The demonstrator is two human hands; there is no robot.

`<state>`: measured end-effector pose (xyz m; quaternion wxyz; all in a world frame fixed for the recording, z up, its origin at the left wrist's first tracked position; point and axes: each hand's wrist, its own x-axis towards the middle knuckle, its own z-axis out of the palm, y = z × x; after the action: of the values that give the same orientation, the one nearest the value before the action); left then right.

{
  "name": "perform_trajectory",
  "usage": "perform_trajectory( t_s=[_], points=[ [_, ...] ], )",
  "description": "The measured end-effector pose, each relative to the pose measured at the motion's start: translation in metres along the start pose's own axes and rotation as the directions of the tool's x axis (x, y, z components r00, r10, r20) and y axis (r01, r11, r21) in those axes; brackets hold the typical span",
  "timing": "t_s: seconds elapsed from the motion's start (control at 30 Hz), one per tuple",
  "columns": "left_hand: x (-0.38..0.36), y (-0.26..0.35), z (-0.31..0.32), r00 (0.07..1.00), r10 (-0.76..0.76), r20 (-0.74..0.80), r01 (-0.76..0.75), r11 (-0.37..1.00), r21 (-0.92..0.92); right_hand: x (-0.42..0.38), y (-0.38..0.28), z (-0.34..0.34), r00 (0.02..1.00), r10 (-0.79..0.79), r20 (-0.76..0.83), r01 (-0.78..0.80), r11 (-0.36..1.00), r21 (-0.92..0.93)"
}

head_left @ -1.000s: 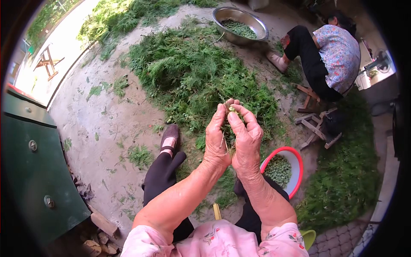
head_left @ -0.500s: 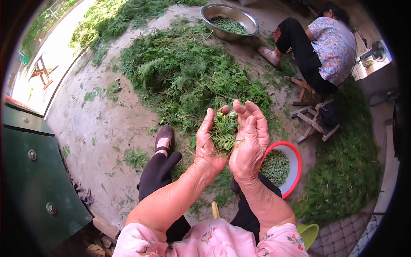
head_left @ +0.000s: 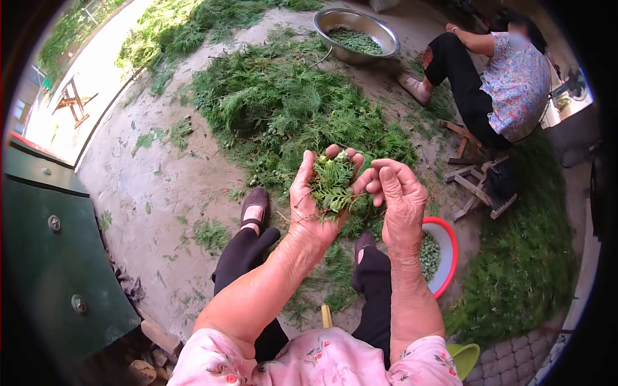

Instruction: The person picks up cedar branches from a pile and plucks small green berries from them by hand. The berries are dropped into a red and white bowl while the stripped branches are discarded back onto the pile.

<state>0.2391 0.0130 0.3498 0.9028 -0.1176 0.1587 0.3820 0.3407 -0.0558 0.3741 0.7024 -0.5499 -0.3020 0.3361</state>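
My left hand is cupped, palm up, around a small bunch of conifer sprigs with pale green seed cones among the leaves. Close to its right side is my right hand, thumb and fingers drawn together in a pinch at the edge of the bunch. Whatever lies between those fingertips is too small to make out. Below and beyond both hands spreads a large heap of cut green branches. A white basin with a red rim, holding small green cones, stands beside my right forearm, which partly covers it.
A metal bowl with more green cones stands at the far side. At the right, another person sits low beside wooden stools. More greenery covers the ground there. A green metal panel is at the left.
My right hand has moved right, away from my left palm, and its fingers have gone from spread to pinched. The bunch stays in my left hand. The other person's arm has risen.
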Motion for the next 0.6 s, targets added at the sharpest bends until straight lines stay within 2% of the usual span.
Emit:
perform_trajectory(
  t_s=[0.07, 0.1, 0.2, 0.23, 0.3, 0.33, 0.37, 0.4, 0.43, 0.47, 0.5, 0.53, 0.57, 0.6],
  points=[
    [0.003, 0.006, -0.001, 1.0, 0.001, 0.022, -0.001, 1.0, -0.012, -0.004, -0.004, 0.004, 0.989, 0.103, 0.111, -0.082, 0.981, -0.177],
    [0.004, 0.007, 0.0, 0.999, 0.018, 0.038, -0.018, 1.0, -0.01, -0.006, -0.003, 0.007, 0.985, 0.096, 0.146, -0.071, 0.983, -0.168],
    [0.004, 0.007, 0.001, 0.998, 0.029, 0.058, -0.028, 1.0, -0.013, -0.011, -0.006, 0.006, 0.966, 0.228, 0.12, -0.204, 0.962, -0.184],
    [0.003, 0.007, 0.001, 0.999, 0.021, 0.046, -0.02, 1.0, -0.017, -0.012, -0.007, 0.003, 0.966, 0.227, 0.121, -0.203, 0.962, -0.183],
    [0.003, 0.006, 0.001, 0.999, 0.013, 0.037, -0.012, 1.0, -0.02, -0.013, -0.01, -0.005, 0.934, 0.239, 0.264, -0.298, 0.931, 0.211],
    [0.002, 0.006, 0.001, 0.999, 0.015, 0.029, -0.015, 1.0, -0.012, -0.013, -0.017, -0.007, 0.935, 0.236, 0.265, -0.296, 0.932, 0.212],
    [0.002, 0.006, 0.002, 1.0, 0.018, 0.02, -0.018, 1.0, -0.004, -0.013, -0.027, -0.009, 0.826, 0.225, 0.517, -0.319, 0.943, 0.099],
    [0.003, 0.007, 0.002, 1.0, 0.018, 0.02, -0.018, 1.0, -0.002, -0.014, -0.033, -0.01, 0.649, 0.224, 0.727, -0.309, 0.951, -0.017],
    [0.003, 0.007, 0.002, 0.999, 0.005, 0.032, -0.005, 1.0, -0.023, -0.015, -0.031, -0.013, 0.643, 0.191, 0.742, -0.218, 0.974, -0.061],
    [0.003, 0.007, 0.002, 0.999, -0.007, 0.045, 0.009, 0.999, -0.044, -0.015, -0.028, -0.014, 0.643, 0.192, 0.741, -0.22, 0.974, -0.061],
    [0.004, 0.006, 0.001, 0.998, -0.011, 0.06, 0.014, 0.998, -0.055, -0.015, -0.024, -0.016, 0.8, 0.228, 0.556, -0.139, 0.97, -0.198],
    [0.003, 0.004, 0.0, 0.998, -0.014, 0.058, 0.017, 0.998, -0.056, -0.016, -0.02, -0.018, 0.916, 0.212, 0.34, -0.088, 0.934, -0.346],
    [0.003, 0.003, 0.0, 0.998, -0.013, 0.068, 0.016, 0.999, -0.034, -0.014, -0.014, -0.014, 0.936, -0.041, 0.35, 0.194, 0.888, -0.417],
    [0.004, 0.001, -0.001, 0.997, -0.012, 0.078, 0.013, 1.0, -0.011, -0.015, -0.013, -0.009, 0.936, -0.04, 0.349, 0.193, 0.888, -0.417]
  ],
)
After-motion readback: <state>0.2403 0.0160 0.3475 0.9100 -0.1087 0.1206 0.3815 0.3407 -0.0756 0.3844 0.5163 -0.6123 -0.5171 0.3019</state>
